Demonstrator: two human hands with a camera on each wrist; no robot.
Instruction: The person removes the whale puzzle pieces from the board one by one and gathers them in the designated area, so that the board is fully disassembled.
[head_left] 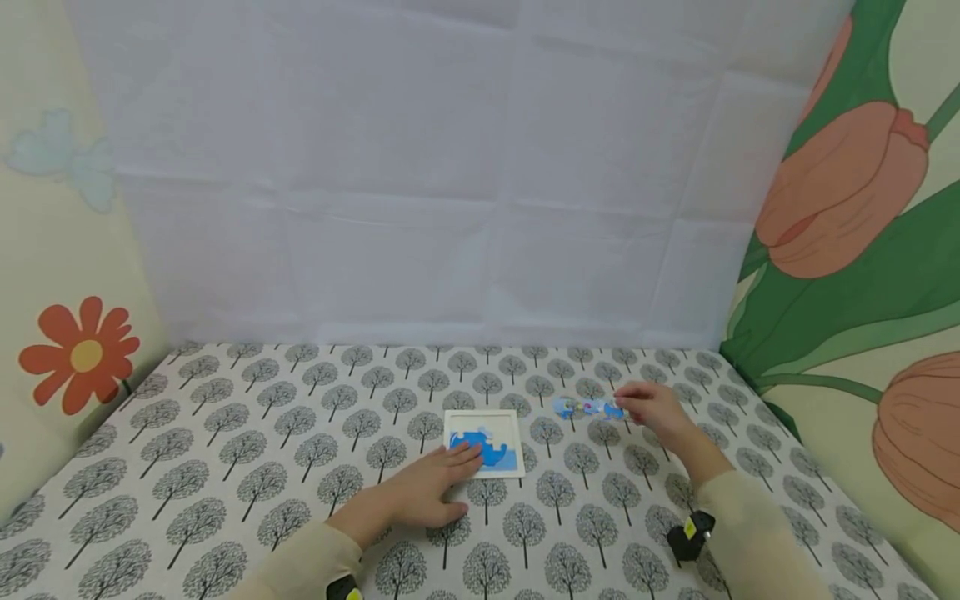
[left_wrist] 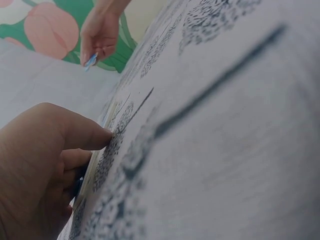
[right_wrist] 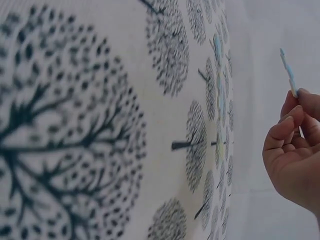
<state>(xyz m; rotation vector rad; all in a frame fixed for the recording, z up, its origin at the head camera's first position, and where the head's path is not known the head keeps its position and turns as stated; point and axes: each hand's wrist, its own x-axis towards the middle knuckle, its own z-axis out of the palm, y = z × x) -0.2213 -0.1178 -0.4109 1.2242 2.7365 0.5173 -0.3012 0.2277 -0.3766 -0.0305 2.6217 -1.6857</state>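
Right hand [head_left: 654, 410] pinches a blue puzzle piece [left_wrist: 90, 62] right of the puzzle board [head_left: 504, 428], which the extended left hand [head_left: 426, 493] touches.

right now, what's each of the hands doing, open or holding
Left hand: open, resting on the white-framed board.
Right hand: closed, pinching a thin blue piece.

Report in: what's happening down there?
Left hand on white-framed puzzle board, partly covering it. Right hand pinching blue puzzle piece. Other pieces lie between.
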